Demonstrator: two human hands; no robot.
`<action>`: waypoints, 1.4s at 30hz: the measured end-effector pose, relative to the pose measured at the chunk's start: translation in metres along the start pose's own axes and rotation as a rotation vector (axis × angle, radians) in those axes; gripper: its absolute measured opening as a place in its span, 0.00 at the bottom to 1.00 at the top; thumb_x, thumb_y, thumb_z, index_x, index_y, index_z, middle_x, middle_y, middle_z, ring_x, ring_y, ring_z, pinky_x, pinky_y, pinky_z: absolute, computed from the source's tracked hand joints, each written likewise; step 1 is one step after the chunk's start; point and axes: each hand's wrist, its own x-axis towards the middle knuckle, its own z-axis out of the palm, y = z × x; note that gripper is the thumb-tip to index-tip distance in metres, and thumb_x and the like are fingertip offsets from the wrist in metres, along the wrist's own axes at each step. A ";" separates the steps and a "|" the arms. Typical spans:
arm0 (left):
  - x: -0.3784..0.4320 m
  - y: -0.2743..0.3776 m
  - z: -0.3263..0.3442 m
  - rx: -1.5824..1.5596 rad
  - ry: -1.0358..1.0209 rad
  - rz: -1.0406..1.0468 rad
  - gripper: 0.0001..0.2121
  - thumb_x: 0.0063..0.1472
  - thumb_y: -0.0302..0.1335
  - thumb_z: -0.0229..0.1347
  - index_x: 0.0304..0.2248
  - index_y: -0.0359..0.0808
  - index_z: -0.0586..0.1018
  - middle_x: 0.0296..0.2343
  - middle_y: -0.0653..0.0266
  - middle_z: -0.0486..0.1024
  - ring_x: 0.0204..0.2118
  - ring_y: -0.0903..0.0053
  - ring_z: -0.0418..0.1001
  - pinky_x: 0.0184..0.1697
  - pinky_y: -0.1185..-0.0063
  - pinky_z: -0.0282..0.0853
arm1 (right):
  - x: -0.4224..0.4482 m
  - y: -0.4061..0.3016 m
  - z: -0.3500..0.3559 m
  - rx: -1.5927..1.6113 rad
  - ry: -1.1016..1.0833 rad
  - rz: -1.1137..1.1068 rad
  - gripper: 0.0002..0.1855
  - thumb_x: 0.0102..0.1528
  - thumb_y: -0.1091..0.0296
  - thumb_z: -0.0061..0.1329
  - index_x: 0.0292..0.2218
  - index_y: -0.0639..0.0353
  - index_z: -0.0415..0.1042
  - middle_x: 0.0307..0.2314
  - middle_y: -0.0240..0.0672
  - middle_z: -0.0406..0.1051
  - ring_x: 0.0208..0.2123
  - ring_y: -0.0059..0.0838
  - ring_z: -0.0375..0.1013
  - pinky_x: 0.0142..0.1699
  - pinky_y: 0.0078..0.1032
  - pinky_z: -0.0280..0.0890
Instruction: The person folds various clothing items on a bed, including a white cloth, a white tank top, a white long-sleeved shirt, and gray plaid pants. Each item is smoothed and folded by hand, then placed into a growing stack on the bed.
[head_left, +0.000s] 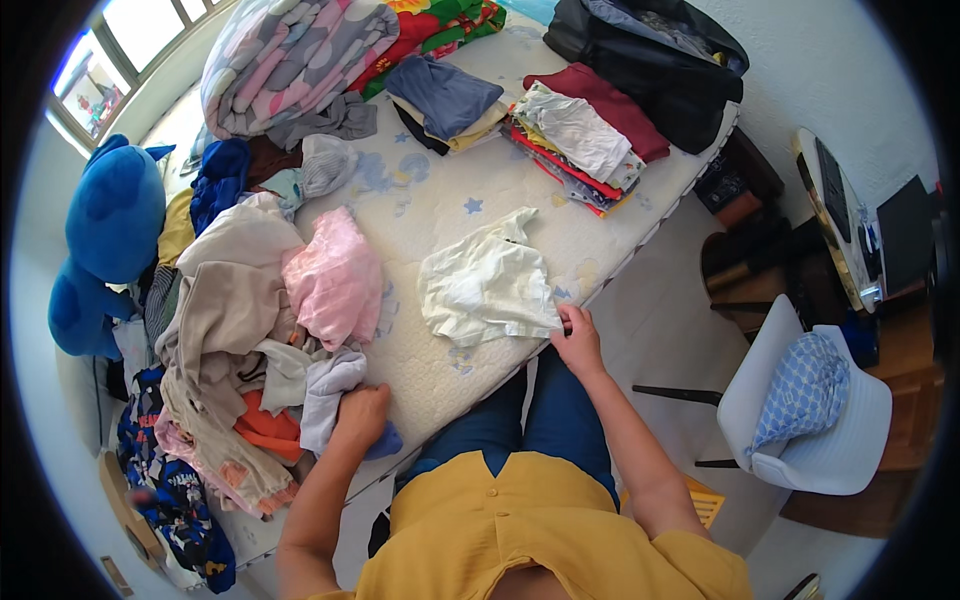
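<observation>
A small off-white top (487, 281) lies spread on the mattress (420, 225) in front of me, its lower hem towards my body. At the hem's right corner, the fingers of my right hand (579, 343) pinch the cloth. My left hand (364, 414) is curled against a pale grey garment (328, 394) at the near edge of a loose heap of clothes, with its fingertips hidden. Beige trousers (225, 315), a crumpled pink satiny garment (335, 281) and an orange-red cloth (271, 427) are in that heap.
Folded stacks stand farther back, one topped by a blue-grey garment (446, 94), another by a white one (577, 127). Behind them are a black bag (637, 75) and a rolled quilt (292, 60). A blue plush toy (112, 225) sits left; a white chair (862, 420) stands right.
</observation>
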 end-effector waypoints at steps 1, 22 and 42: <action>-0.001 0.002 -0.002 -0.022 0.027 0.004 0.07 0.52 0.27 0.53 0.30 0.34 0.72 0.29 0.53 0.75 0.39 0.55 0.73 0.39 0.62 0.69 | -0.004 -0.009 -0.001 -0.062 0.023 -0.083 0.26 0.44 0.74 0.54 0.47 0.57 0.69 0.39 0.41 0.66 0.42 0.40 0.70 0.48 0.32 0.67; 0.119 0.127 0.008 -0.053 0.841 0.103 0.09 0.47 0.27 0.56 0.30 0.39 0.75 0.32 0.62 0.68 0.37 0.67 0.68 0.35 0.72 0.63 | -0.004 -0.057 -0.044 0.332 0.062 -0.013 0.11 0.62 0.75 0.40 0.45 0.61 0.71 0.27 0.31 0.71 0.25 0.18 0.72 0.31 0.19 0.71; 0.096 0.076 -0.256 -0.336 1.213 0.330 0.14 0.51 0.15 0.50 0.38 0.35 0.76 0.33 0.56 0.71 0.35 0.55 0.73 0.36 0.67 0.69 | 0.125 -0.198 -0.134 0.808 0.188 -0.067 0.13 0.61 0.77 0.37 0.42 0.59 0.74 0.37 0.31 0.72 0.33 0.19 0.72 0.37 0.20 0.71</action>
